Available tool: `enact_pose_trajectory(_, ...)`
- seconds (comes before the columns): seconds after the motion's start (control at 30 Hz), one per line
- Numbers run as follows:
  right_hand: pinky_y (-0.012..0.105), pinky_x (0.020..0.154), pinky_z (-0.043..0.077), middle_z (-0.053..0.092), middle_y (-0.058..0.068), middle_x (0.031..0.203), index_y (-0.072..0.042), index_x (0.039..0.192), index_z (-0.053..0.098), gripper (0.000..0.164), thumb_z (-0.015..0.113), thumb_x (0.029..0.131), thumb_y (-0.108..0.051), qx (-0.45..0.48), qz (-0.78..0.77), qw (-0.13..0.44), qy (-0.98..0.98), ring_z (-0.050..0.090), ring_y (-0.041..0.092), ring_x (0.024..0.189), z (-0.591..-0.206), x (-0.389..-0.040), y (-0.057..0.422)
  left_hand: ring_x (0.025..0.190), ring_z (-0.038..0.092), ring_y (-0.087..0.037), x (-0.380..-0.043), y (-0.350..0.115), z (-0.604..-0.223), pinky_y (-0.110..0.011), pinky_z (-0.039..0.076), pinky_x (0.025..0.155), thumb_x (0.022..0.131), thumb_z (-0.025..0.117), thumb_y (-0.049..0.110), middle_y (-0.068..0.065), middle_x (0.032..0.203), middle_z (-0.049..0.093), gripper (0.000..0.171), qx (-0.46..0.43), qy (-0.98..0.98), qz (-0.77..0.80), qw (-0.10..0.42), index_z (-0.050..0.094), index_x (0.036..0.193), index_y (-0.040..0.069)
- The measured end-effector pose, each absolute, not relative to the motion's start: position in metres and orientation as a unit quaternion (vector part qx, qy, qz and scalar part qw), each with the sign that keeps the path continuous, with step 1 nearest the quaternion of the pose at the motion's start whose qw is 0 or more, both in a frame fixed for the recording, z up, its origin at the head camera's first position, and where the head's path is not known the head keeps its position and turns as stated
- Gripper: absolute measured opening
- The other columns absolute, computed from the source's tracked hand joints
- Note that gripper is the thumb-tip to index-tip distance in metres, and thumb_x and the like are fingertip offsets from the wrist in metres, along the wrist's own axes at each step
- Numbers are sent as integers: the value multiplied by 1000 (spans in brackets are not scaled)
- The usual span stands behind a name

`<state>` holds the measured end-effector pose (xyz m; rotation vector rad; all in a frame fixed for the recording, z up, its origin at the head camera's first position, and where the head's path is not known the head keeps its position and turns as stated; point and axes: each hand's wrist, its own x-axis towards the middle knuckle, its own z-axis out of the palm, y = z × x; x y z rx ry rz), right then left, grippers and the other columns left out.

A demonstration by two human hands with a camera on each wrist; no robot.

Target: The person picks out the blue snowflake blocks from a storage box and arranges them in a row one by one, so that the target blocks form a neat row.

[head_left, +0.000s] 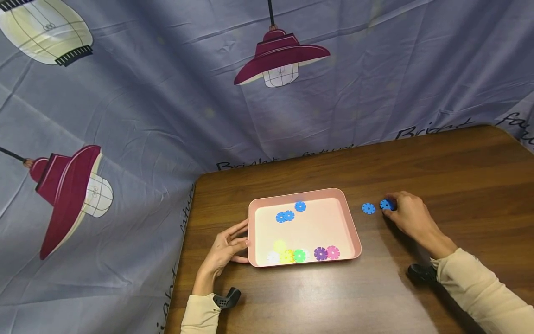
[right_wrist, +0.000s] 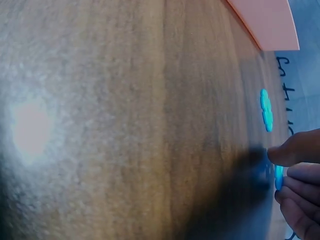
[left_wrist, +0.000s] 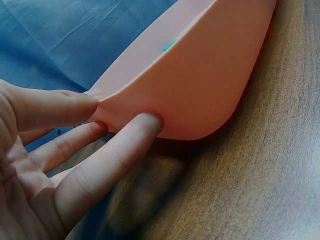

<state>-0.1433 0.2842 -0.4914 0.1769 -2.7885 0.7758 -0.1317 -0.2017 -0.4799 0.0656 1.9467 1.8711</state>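
A shallow pink tray (head_left: 308,232) sits on the wooden table, with my left hand (head_left: 227,248) at its left side. In the left wrist view the thumb meets the tray's rim while other fingers lie against the outer wall (left_wrist: 190,95). To the right of the tray, my right hand (head_left: 410,215) pinches a notched blue plastic disc (head_left: 385,204) between thumb and fingers, seen edge-on (right_wrist: 279,177) in the right wrist view. Another blue notched disc (head_left: 368,208) lies flat on the table between that hand and the tray.
Inside the tray, several blue discs (head_left: 300,206) lie toward the back. Along its front are yellow (head_left: 287,256), green (head_left: 299,255), purple (head_left: 321,253), pink (head_left: 333,252) and pale discs. A patterned curtain (head_left: 333,111) hangs behind the table (head_left: 467,176).
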Motion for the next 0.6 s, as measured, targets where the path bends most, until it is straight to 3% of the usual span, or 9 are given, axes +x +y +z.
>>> enact_pose_trajectory(0.6,64,80,48,62,36,101,16,106,65,38,77,76,-3,59,261,105,-958,59,54,95,-494,-144,284,120,56,-41,-131,-203,-480,-45,61,64,90,64,-7,-23,151,38,65,25,700,679,220,40,149,3)
